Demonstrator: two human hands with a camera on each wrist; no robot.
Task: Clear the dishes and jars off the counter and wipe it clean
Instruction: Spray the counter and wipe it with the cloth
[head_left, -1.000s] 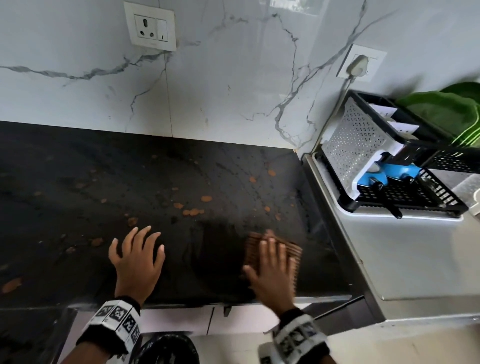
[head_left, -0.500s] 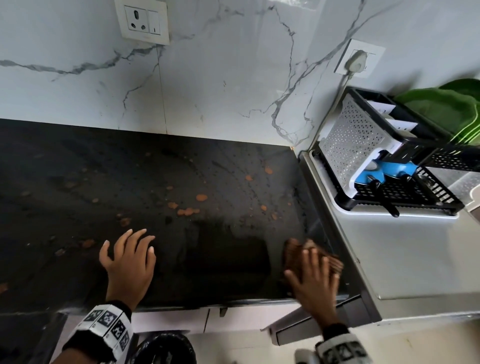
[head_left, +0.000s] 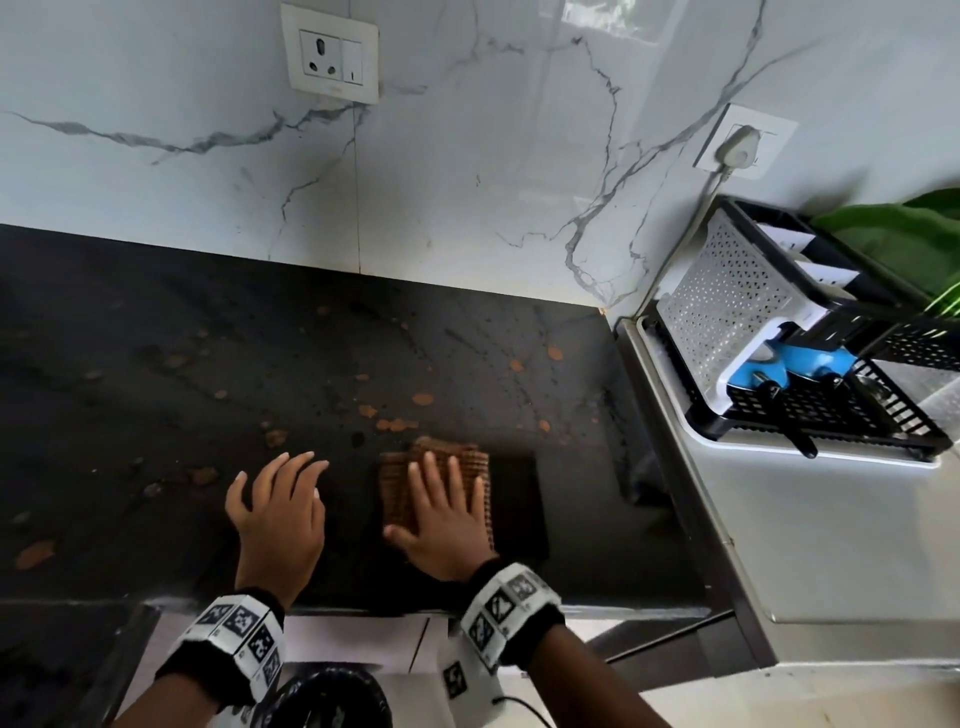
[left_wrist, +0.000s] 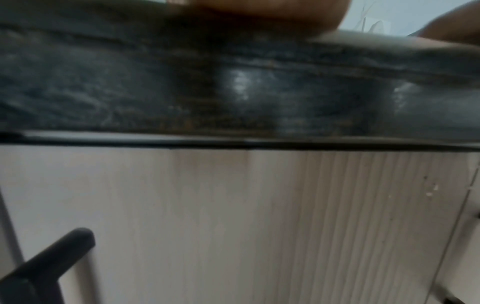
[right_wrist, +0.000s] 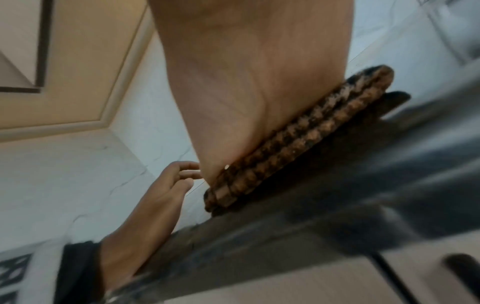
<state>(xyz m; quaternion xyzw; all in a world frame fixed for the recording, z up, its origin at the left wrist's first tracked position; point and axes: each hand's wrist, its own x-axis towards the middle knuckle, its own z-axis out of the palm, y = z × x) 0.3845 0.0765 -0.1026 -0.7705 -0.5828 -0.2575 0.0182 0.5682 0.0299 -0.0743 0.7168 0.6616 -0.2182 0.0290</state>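
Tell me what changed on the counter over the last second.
The right hand, pressing flat on the brown cloth, swept it right toward the counter's end by the steel sink unit, then back left; it now lies close beside the left hand. The left hand stayed flat on the counter. The orange spots behind the cloth remain.

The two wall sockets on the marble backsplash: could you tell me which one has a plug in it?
The right-hand socket, above the dish rack, holds a white plug with its cord hanging down. The left-hand socket shows bare pin holes.
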